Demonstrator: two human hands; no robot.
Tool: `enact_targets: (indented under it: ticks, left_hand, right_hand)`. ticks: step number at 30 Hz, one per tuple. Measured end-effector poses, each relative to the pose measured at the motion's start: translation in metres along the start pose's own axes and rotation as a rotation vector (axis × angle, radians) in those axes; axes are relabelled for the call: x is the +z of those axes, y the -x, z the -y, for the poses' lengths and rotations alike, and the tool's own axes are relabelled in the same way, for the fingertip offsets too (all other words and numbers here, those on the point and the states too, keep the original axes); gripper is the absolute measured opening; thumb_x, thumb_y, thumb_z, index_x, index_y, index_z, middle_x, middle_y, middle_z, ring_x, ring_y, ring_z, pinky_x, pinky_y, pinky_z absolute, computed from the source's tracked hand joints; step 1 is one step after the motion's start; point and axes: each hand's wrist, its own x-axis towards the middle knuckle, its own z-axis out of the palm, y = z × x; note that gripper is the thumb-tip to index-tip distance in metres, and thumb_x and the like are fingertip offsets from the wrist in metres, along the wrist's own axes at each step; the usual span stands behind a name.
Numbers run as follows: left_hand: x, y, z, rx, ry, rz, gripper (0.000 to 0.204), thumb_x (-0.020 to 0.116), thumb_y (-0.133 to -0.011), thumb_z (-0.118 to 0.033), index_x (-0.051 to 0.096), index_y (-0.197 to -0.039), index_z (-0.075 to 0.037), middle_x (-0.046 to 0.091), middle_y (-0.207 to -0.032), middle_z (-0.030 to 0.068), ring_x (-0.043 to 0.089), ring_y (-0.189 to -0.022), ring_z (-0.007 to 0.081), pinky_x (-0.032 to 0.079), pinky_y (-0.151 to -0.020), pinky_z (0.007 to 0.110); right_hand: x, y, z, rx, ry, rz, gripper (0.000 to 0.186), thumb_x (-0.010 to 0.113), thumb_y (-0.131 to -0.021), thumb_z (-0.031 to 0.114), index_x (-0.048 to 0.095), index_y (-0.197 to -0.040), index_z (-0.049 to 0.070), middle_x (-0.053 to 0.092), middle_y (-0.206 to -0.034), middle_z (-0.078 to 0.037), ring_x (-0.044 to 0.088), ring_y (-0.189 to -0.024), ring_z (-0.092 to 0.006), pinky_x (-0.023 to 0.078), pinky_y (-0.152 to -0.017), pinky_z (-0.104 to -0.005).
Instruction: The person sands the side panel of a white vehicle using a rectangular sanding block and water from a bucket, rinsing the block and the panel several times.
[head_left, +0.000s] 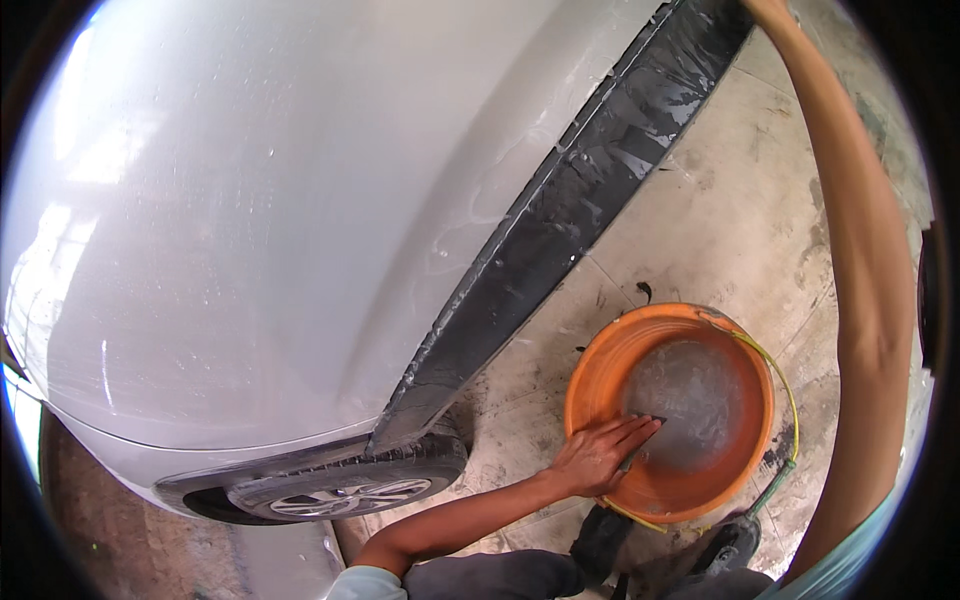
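An orange bucket (583, 385) of cloudy grey water (695, 390) stands on the floor in front of me. Over its near left part reaches my left hand (603, 455), fingers closed on a thin dark pad (660, 419). Only the pad's edges show past the fingers and thumb, and its exact kind is not plain. My right arm stretches up the right side to the top edge of the view. There my right hand (768, 10) is at the far end of the wet black lower trim (560, 210) of a silver car, its fingers cut off by the frame.
The silver car's body (280, 230), wet with drops, fills the left. Its wheel (350, 497) lies at the lower left. A yellow-green bucket handle (795, 410) hangs on the bucket's right side. My dark shoes (730, 545) are close to the bucket on the stained tile floor (740, 215).
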Motion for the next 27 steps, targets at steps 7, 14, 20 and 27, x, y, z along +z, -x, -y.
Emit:
enact_targets:
  ticks: [7, 14, 20, 27]
  left_hand:
    - [0.001, -0.001, -0.003, -0.066, -0.023, 0.031, 0.083, 0.061, -0.075, -0.006, 0.028, -0.151, -0.02, 0.043, -0.146, 0.0073, 0.043, -0.132, 0.0277, 0.049, -0.1, 0.037]
    - [0.001, 0.003, -0.002, -0.082, -0.151, 0.167, 0.089, 0.065, -0.074, -0.012, 0.022, -0.152, -0.016, 0.034, -0.151, 0.0111, 0.037, -0.137, 0.0287, 0.049, -0.098, 0.035]
    - [-0.007, -0.014, -0.007, -0.04, -0.15, 0.198, 0.094, 0.064, -0.073, -0.008, 0.016, -0.154, -0.014, 0.033, -0.151, 0.0132, 0.037, -0.137, 0.029, 0.049, -0.096, 0.034]
    - [-0.002, -0.011, -0.007, -0.039, -0.161, 0.092, 0.095, 0.06, -0.071, -0.001, 0.013, -0.154, -0.012, 0.032, -0.152, 0.0143, 0.034, -0.137, 0.031, 0.041, -0.105, 0.039]
  right_hand:
    - [-0.146, 0.144, 0.091, 0.08, -0.733, 0.8, 0.043, 0.064, -0.08, 0.035, 0.054, -0.114, 0.012, 0.063, -0.098, -0.008, 0.064, -0.086, -0.0235, 0.051, -0.077, -0.0357]
    - [-0.218, 0.23, 0.116, -0.6, -0.704, 1.926, 0.037, 0.068, -0.08, 0.025, 0.061, -0.113, 0.01, 0.064, -0.105, -0.015, 0.065, -0.098, -0.0317, 0.052, -0.083, -0.0444]
    - [-0.23, 0.28, 0.098, -0.91, -0.113, 2.495, 0.03, 0.066, -0.078, 0.016, 0.07, -0.104, 0.004, 0.063, -0.114, -0.021, 0.065, -0.101, -0.0351, 0.054, -0.083, -0.04]
    - [-0.222, 0.263, 0.099, -0.484, -0.229, 2.408, 0.025, 0.067, -0.078, 0.012, 0.072, -0.101, 0.003, 0.069, -0.104, -0.017, 0.067, -0.1, -0.0317, 0.054, -0.084, -0.0384]
